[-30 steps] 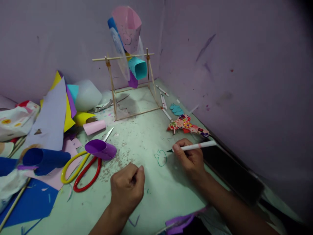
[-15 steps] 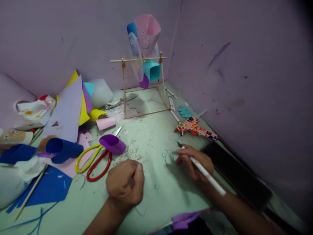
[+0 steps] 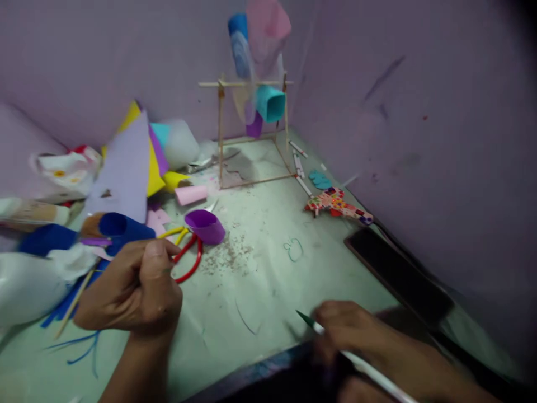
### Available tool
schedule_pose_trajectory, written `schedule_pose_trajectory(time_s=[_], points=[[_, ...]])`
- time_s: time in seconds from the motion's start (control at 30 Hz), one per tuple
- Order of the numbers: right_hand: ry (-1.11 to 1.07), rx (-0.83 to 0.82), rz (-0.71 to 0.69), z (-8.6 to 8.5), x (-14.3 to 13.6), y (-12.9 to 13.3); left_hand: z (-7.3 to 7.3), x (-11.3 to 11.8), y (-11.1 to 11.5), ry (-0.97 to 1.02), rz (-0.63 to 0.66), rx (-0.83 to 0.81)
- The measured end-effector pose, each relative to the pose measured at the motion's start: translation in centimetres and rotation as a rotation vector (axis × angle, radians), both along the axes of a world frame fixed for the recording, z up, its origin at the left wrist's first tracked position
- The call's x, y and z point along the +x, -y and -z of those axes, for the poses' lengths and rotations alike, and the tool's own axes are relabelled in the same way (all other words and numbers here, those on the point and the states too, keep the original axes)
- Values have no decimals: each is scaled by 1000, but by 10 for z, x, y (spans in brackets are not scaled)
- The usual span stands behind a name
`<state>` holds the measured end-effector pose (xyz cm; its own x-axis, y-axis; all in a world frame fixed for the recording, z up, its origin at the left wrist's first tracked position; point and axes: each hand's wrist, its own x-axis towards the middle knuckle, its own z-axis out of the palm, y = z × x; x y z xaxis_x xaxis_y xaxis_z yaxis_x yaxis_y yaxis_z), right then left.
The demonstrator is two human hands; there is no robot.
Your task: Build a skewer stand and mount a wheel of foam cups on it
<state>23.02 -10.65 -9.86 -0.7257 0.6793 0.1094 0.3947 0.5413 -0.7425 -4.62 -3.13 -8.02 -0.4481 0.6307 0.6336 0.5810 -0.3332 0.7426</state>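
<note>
My right hand (image 3: pixel 356 330) is closed round a white marker (image 3: pixel 369 372) with a green tip, near the table's front edge. The tip points up and left, apart from a small green outline drawing (image 3: pixel 292 249) on the table. My left hand (image 3: pixel 138 285) is closed, thumb pressed to the curled forefinger; whether anything is inside is hidden. Just beyond it lie scissors with red and yellow handles (image 3: pixel 195 263), partly covered by that hand. A purple paper cup shape (image 3: pixel 205 226) sits over the scissors' middle.
A stick frame (image 3: pixel 221 134) at the back bears a wheel with paper cups (image 3: pixel 271 106). Coloured paper (image 3: pixel 121 162) and a blue paper tube (image 3: pixel 126 229) crowd the left. On the right lie a patterned glue gun (image 3: pixel 335 206), several markers (image 3: pixel 298 165) and a dark phone-like slab (image 3: pixel 398 274).
My right hand has drawn back from the green drawing toward the front edge, still holding the marker. My left hand has moved left and lifted in front of the scissors. The view has shifted slightly.
</note>
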Motion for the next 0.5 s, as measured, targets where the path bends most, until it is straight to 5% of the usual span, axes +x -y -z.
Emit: schedule_pose_trajectory(time_s=[0.13, 0.23, 0.33, 0.5], points=[[73, 225, 328, -8, -3, -49, -7, -16, -19, 98, -56, 45], [318, 335, 445, -4, -16, -117, 7, -28, -29, 182, 129, -161], [605, 319, 415, 2, -32, -170, 27, -26, -33, 178, 326, -416], [738, 343, 445, 4, -52, -182, 41, -2, -36, 64, 246, -674]])
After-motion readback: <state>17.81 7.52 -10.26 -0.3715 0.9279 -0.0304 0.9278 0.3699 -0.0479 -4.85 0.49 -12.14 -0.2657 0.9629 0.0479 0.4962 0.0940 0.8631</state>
